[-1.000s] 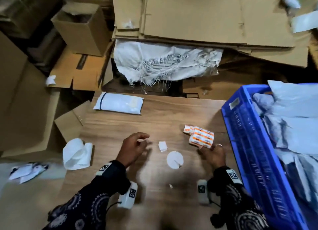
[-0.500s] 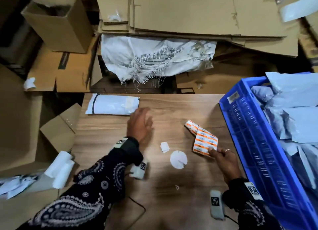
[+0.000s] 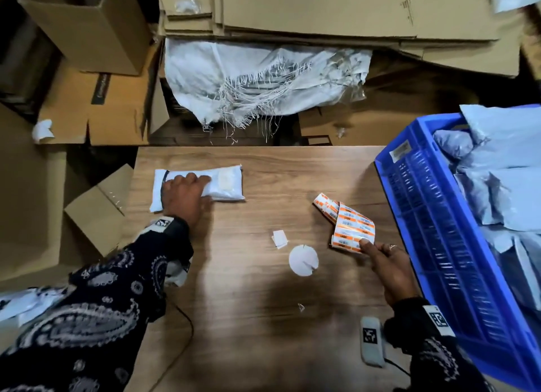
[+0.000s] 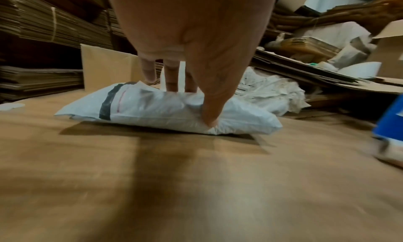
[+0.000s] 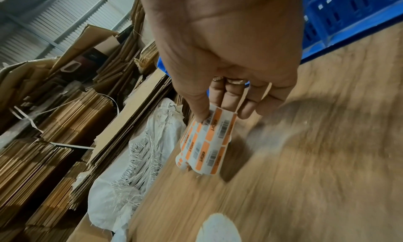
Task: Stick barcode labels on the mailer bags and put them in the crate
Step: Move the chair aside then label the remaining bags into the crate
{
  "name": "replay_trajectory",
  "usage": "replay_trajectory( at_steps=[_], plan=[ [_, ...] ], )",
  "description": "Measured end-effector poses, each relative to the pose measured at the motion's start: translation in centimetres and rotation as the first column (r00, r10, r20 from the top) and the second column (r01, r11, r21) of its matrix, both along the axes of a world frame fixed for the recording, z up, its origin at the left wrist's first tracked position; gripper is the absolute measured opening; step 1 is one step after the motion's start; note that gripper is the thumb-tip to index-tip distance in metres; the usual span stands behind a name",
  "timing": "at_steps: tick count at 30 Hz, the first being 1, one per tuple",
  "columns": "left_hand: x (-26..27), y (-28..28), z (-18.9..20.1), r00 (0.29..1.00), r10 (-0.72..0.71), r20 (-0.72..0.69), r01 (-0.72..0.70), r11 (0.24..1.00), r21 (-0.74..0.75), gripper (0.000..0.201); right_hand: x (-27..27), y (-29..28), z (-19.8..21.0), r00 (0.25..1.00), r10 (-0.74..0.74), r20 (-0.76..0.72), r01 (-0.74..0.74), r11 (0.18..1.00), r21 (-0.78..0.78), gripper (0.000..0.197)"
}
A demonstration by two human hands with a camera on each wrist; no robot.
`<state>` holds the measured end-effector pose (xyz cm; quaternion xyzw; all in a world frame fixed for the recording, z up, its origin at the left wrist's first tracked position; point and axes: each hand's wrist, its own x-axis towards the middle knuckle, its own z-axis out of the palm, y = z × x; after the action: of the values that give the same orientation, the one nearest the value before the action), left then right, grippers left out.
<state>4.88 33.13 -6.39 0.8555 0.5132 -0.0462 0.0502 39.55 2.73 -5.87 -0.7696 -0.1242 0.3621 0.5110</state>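
Head view: left hand (image 3: 183, 196) grips mailer bag (image 3: 225, 183) on the table (image 3: 263, 318); right hand (image 3: 392, 267) pinches barcode label strip (image 3: 349, 226), crate (image 3: 433, 230) just right of it.
Left wrist view: thumb and fingers (image 4: 172, 76) clamp the bag.
Right wrist view: thumb and fingers (image 5: 231, 97) pinch the strip.

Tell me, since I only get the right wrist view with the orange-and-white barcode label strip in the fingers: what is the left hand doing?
Observer: The left hand grips the white plastic mailer bag on the wooden table, thumb on its near edge, fingers over the top.
Operator: Is that bag sealed?
Observer: A dark strip crosses one end in the left wrist view; whether it is sealed I cannot tell.
Operator: What lies between the hands?
Observer: A round white paper disc and a small white paper scrap lie on the table.
Operator: Is the blue plastic crate empty?
Observer: No, the blue plastic crate, beside the right hand, holds many grey-white mailer bags.
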Motion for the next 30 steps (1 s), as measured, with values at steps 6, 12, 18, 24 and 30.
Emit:
replay_trajectory(
  at_steps=[6, 12, 18, 24, 30],
  plan=[
    [0.0, -10.4, -0.6, 0.974, -0.174, 0.146, 0.161, 0.983, 0.093, 0.035, -0.4, 1.4, 0.9, 0.999, 0.032, -0.031, -0.031, 0.999, 0.017, 0.005],
    [4.0, -23.3, 0.4, 0.940, -0.259, 0.222, 0.237, 0.964, 0.121, 0.044, 0.1, 1.0, 2.3, 0.988, 0.146, -0.060, -0.144, 0.989, 0.031, 0.020],
    [9.2, -29.6, 0.6, 0.927, -0.325, 0.187, 0.301, 0.942, 0.148, 0.047, 1.2, -0.8, 3.2, 0.980, 0.149, -0.131, -0.141, 0.988, 0.066, 0.022],
    [12.2, -31.4, 0.6, 0.933, -0.297, 0.205, 0.305, 0.952, -0.008, 0.042, 1.5, -1.5, 4.4, 0.974, 0.121, -0.193, -0.097, 0.987, 0.129, 0.024],
    [15.8, -28.7, 3.2, 0.645, 0.364, 0.672, 0.081, 0.841, -0.534, 0.077, 1.6, -1.6, 5.7, 0.962, 0.130, -0.240, -0.082, 0.976, 0.201, 0.025]
  ],
)
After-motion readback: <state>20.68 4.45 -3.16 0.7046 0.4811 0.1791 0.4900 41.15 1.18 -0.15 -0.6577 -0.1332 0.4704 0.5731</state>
